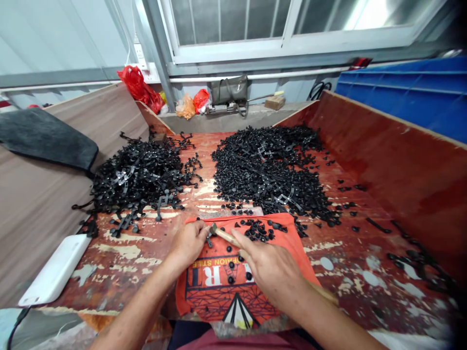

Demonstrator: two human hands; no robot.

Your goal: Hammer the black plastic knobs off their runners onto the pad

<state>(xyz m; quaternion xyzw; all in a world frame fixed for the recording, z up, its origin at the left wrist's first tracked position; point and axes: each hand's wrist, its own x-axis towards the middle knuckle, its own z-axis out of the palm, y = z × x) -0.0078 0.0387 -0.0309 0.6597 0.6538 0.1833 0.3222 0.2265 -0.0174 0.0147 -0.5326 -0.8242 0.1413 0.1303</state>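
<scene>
My left hand (189,241) pinches a small dark linked part (209,240) at the upper left of an orange printed cloth (297,253). My right hand (270,270) is closed around the wooden handle of a hammer (226,236). The hammer's small head is right at the left fingertips, over the part; whether it touches cannot be made out. Several round black pieces (231,265) lie on the cloth between my hands. A loose cluster of similar black pieces (258,230) lies beyond my right hand.
A heap of black linked parts (138,175) lies at left, and a larger heap of small black pieces (270,170) at right. Wooden side boards (394,180) bound the worn red tabletop (120,253). A white device (54,270) rests at left; a blue crate (404,92) stands beyond the right board.
</scene>
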